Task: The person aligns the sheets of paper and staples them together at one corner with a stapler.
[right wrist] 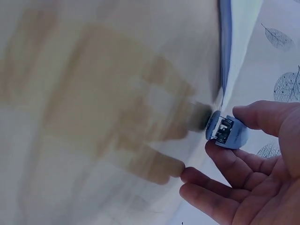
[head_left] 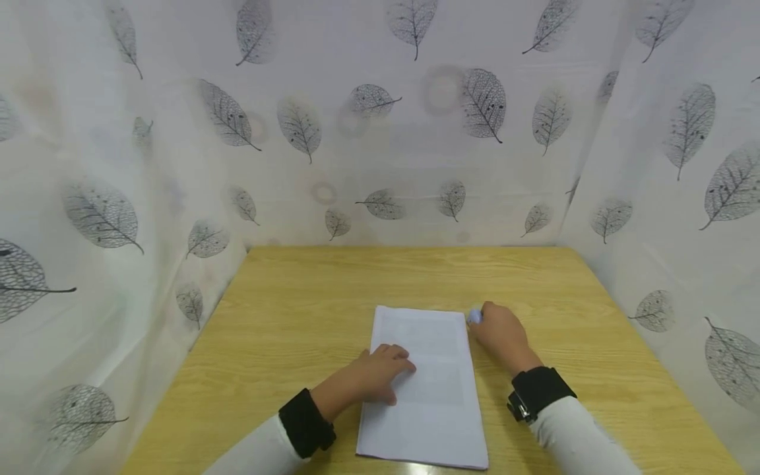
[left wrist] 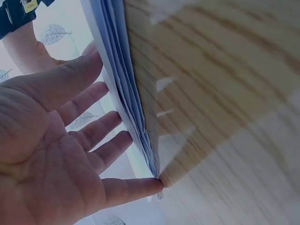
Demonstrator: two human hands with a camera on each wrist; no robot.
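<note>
A stack of white paper sheets (head_left: 424, 422) lies on the wooden table, its layered edge (left wrist: 124, 75) facing the left wrist camera. My left hand (head_left: 382, 373) rests across the left side of the stack with fingers spread. In the left wrist view, the little finger (left wrist: 133, 190) reaches down to the tabletop beside the edge. My right hand (head_left: 501, 333) pinches a small light-blue stapler (right wrist: 234, 133) between thumb and fingers, right by the stack's far right corner. Metal parts show between its two blue halves. Two other right fingertips (right wrist: 187, 180) touch the table.
The wooden table (head_left: 297, 284) extends around the stack on all sides. A pale curtain (head_left: 368, 152) with a grey leaf pattern hangs along the back and both sides. Each wrist wears a black strap (head_left: 540, 392).
</note>
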